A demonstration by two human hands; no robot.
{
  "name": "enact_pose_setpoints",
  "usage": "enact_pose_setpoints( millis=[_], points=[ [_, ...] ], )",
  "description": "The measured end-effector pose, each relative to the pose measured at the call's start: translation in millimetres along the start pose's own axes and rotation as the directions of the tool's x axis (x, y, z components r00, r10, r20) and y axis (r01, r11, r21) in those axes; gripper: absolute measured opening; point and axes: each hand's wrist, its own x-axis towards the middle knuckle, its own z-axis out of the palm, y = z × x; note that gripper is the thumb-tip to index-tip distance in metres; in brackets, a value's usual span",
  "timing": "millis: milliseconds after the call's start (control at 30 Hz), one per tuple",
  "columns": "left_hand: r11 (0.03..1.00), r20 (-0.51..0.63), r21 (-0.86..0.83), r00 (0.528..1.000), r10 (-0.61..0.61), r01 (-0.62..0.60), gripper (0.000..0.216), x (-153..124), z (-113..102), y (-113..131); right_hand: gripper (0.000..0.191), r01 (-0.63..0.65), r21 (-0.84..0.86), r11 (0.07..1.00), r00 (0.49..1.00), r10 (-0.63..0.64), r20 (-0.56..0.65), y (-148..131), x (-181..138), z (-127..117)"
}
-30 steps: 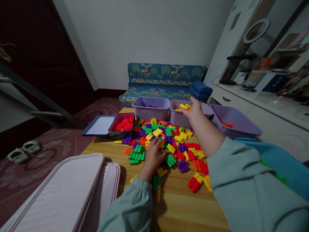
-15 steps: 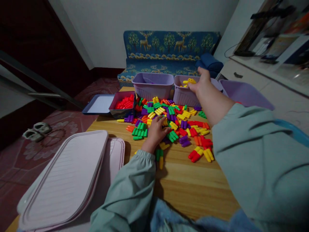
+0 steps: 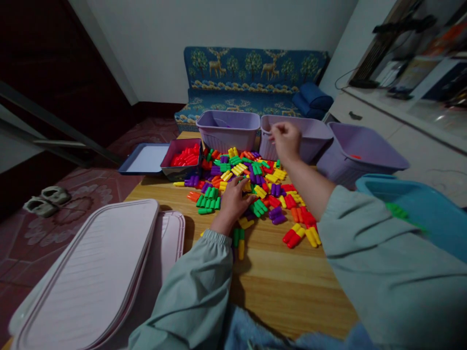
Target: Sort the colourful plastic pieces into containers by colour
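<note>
Sorting of coloured plastic pieces, judged to be at the pick-up stage. The left hand [image 3: 233,201] lies on the heap of pieces [image 3: 255,187] spread across the table [image 3: 280,287]. Its fingers bend over yellow ones, and whether they grip cannot be told. The right hand [image 3: 286,138] hovers at the near rim of the middle lilac bin [image 3: 310,133], fingers loosely curled, nothing visible in them. A further pick would call for freeing one colour from the tangle.
</note>
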Motion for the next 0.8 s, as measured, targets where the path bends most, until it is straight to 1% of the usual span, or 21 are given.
enact_pose_setpoints(
  millis=[33, 67, 100, 133, 200, 267, 333, 367, 400, 433, 500, 567, 633, 700, 800],
  points=[
    [1.0, 0.004, 0.002, 1.0, 0.0, 0.0, 0.058, -0.1, 0.1, 0.1, 0.013, 0.024, -0.123, 0.992, 0.995, -0.011, 0.1, 2.2, -14.9, 3.1],
    [1.0, 0.012, 0.001, 1.0, 0.0, 0.0, 0.058, -0.2, 0.3, 0.5, 0.013, 0.055, -0.239, 0.969, 0.977, -0.002, 0.215, 5.3, -28.6, 6.1],
    [1.0, 0.019, -0.001, 1.0, -0.002, 0.002, 0.058, -0.1, 0.3, 1.5, 0.014, 0.072, -0.339, 0.938, 0.949, 0.041, 0.313, 9.0, -40.5, 8.9],
    [1.0, 0.02, -0.004, 1.0, -0.007, 0.007, 0.056, 0.1, -0.1, 3.0, 0.021, 0.091, -0.417, 0.904, 0.916, 0.088, 0.391, 13.1, -50.1, 11.4],
    [1.0, -0.01, -0.007, 1.0, -0.029, 0.029, 0.052, 0.9, -3.2, 8.0, 0.038, 0.109, -0.548, 0.829, 0.86, 0.197, 0.47, 20.6, -62.5, 15.2],
    [0.996, -0.11, 0.03, 0.991, -0.078, 0.082, 0.044, 1.9, -11.5, 14.1, 0.048, 0.129, -0.628, 0.768, 0.833, 0.259, 0.488, 25.4, -68.0, 17.2],
    [0.977, -0.239, 0.127, 0.961, -0.136, 0.17, 0.036, 2.3, -25.7, 18.3, 0.047, 0.161, -0.658, 0.736, 0.83, 0.26, 0.494, 26.8, -70.5, 17.3],
    [0.955, -0.287, 0.192, 0.944, -0.164, 0.224, 0.034, 2.0, -34.6, 18.8, 0.043, 0.176, -0.66, 0.73, 0.833, 0.247, 0.495, 26.6, -71.4, 16.8],
    [0.924, -0.307, 0.26, 0.931, -0.197, 0.281, 0.035, 1.3, -44.0, 17.8, 0.04, 0.188, -0.66, 0.727, 0.838, 0.231, 0.494, 25.9, -72.4, 16.2],
    [0.888, -0.295, 0.319, 0.925, -0.24, 0.332, 0.038, 0.2, -53.4, 15.3, 0.038, 0.196, -0.663, 0.723, 0.843, 0.221, 0.49, 25.1, -73.6, 15.3],
    [0.827, -0.216, 0.401, 0.918, -0.332, 0.393, 0.047, -2.7, -69.8, 7.1, 0.037, 0.2, -0.665, 0.72, 0.854, 0.205, 0.479, 23.7, -76.2, 13.6],
    [0.794, -0.089, 0.451, 0.906, -0.414, 0.408, 0.051, -5.6, -80.7, -2.3, 0.039, 0.184, -0.657, 0.731, 0.863, 0.2, 0.464, 22.6, -79.0, 11.8],
    [0.782, 0.016, 0.477, 0.886, -0.464, 0.401, 0.048, -7.2, -85.5, -8.9, 0.039, 0.156, -0.644, 0.748, 0.871, 0.203, 0.447, 21.3, -81.7, 9.9],
    [0.78, 0.061, 0.484, 0.874, -0.482, 0.397, 0.046, -7.1, -85.6, -10.8, 0.038, 0.136, -0.623, 0.77, 0.881, 0.193, 0.431, 19.2, -84.6, 7.7],
    [0.774, 0.055, 0.483, 0.868, -0.493, 0.409, 0.043, -5.1, -82.0, -7.0, 0.036, 0.101, -0.553, 0.827, 0.907, 0.151, 0.392, 14.9, -91.6, 3.0]
  ],
)
